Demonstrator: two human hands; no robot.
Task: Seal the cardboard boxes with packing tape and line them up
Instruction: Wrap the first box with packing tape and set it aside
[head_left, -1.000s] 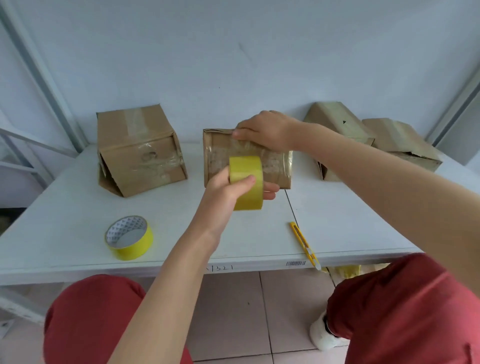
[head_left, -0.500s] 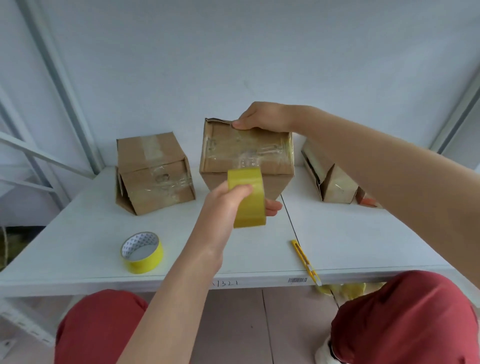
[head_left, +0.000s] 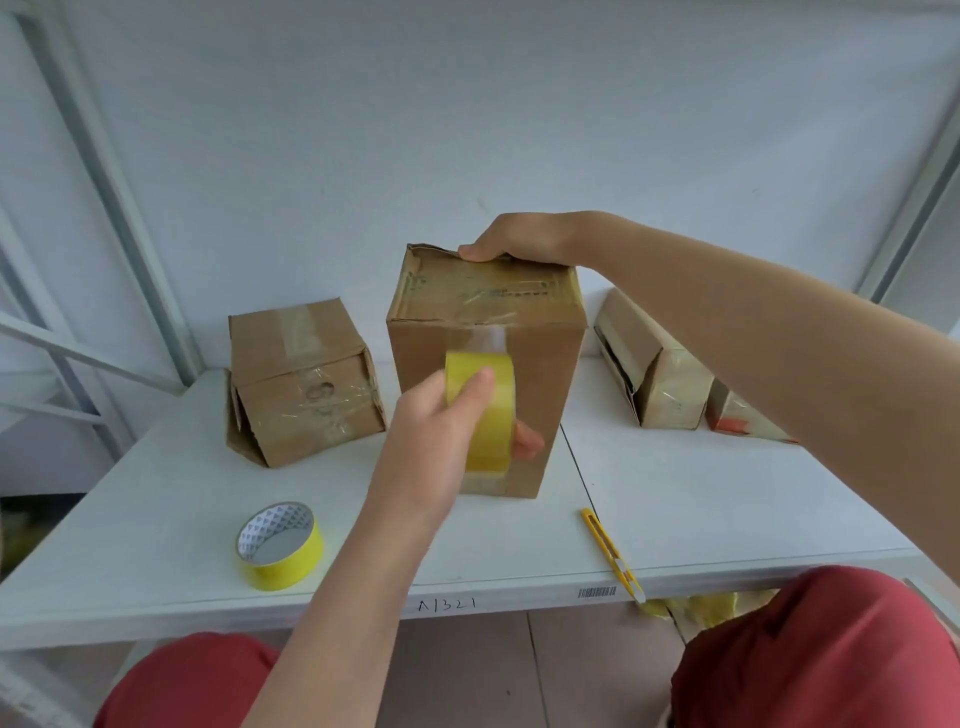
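Tipped up since a moment ago, the centre cardboard box (head_left: 543, 379) now stands on end at mid-frame. A taped box (head_left: 301, 384) sits to its left and two more boxes (head_left: 657, 374) lie at right. A spare tape roll (head_left: 278, 545) and a yellow utility knife (head_left: 610, 553) lie near the lower edge of the white table (head_left: 727, 493). The left hand (head_left: 436, 436) covers part of the box front, fingers curled round the yellow tape roll (head_left: 488, 431) pressed against that face. The right hand (head_left: 514, 236) grips the top rear edge. A pale wall (head_left: 467, 130) stands behind.
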